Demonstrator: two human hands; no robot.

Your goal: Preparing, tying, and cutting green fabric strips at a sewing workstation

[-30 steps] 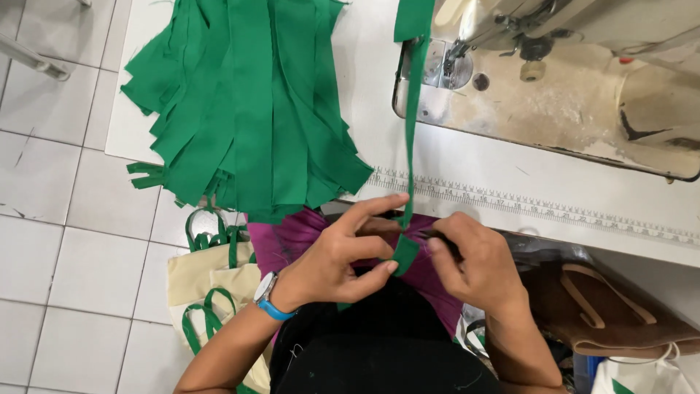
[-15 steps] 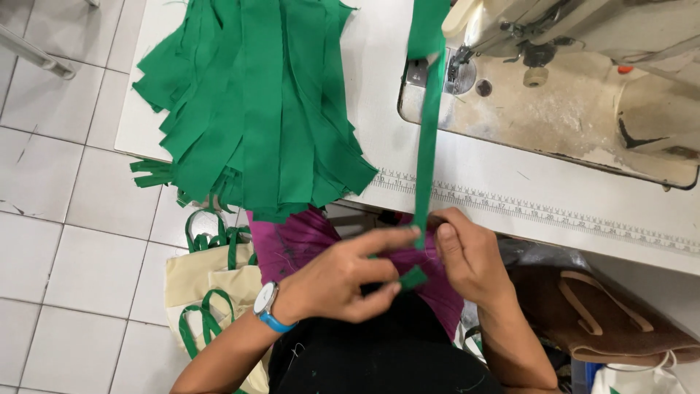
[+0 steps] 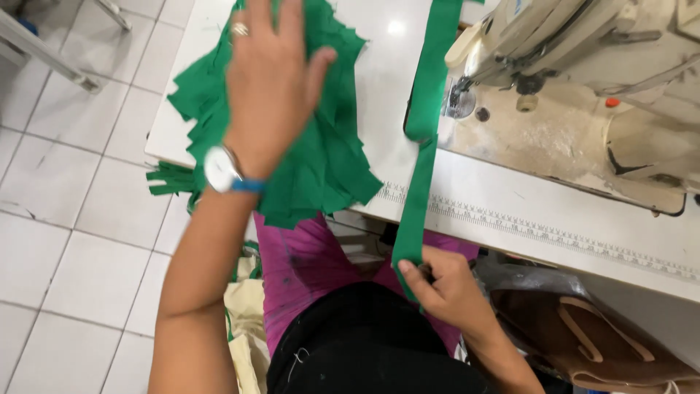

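Green strap (image 3: 423, 168), long and narrow, running from lap up across the white table (image 3: 554, 219) edge toward the sewing machine (image 3: 583, 44). Near end pinched by the right hand (image 3: 448, 288), thumb and fingers (image 3: 410, 271) closed on the strap just below the table edge, over the pink shirt and black apron. Long axis close to upright in view, leaning slightly right as it climbs, far end passing beside the machine's needle area. Right hand plainly the nearer one, touching the strap; strap lying up and away from those fingertips. Farther out, left hand (image 3: 273, 73) raised with fingers spread loosely, holding nothing, hovering over the pile of green strips (image 3: 321, 168) at the table's left side, well apart from the strap. Watch and ring on that hand. Brown bag (image 3: 583, 343) low at right; cream bags with green handles (image 3: 244, 321) on the tiled floor.
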